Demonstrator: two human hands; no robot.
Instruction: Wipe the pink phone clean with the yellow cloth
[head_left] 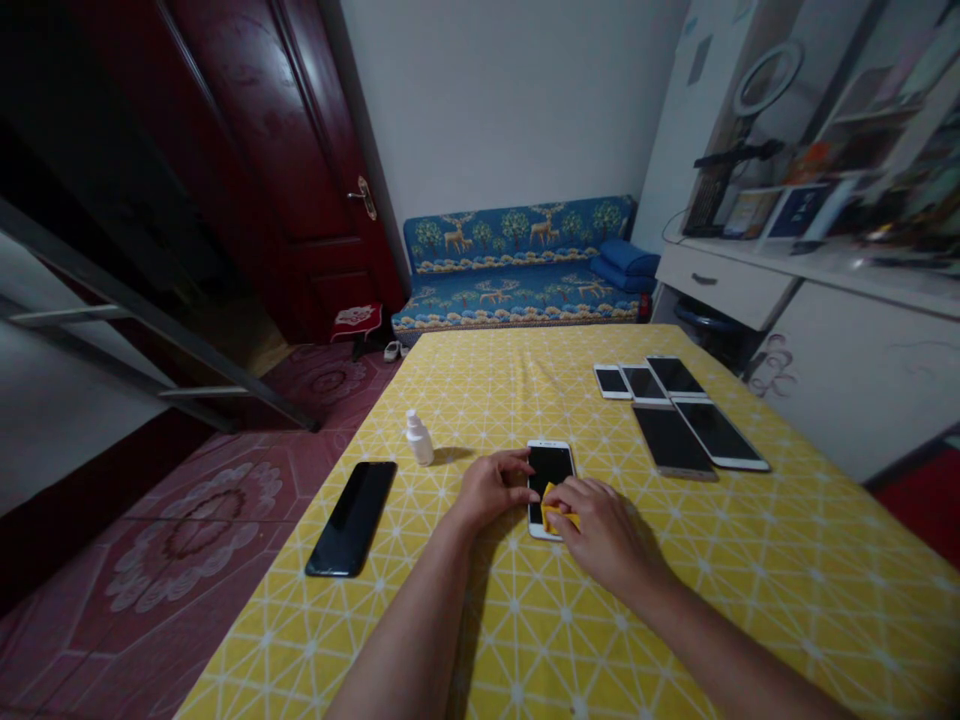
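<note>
A white smartphone [550,480] lies on the table with its black screen up. My left hand [487,490] holds its left edge, fingertips reaching onto the screen. My right hand [600,530] pinches a folded yellow cloth [559,510] against the lower part of the screen. Left of my hands, a black smartphone [351,518] lies face up, and a small white spray bottle [419,438] stands upright. Beyond my hands are several more phones, including a large dark-screened one [718,433] and a small white one [613,381].
A yellow patterned tablecloth [480,620] covers the table, whose left edge drops to a red patterned floor [187,530]. A blue sofa [516,265] stands beyond the far edge. A white cabinet [817,270] with a ring light stands to the right.
</note>
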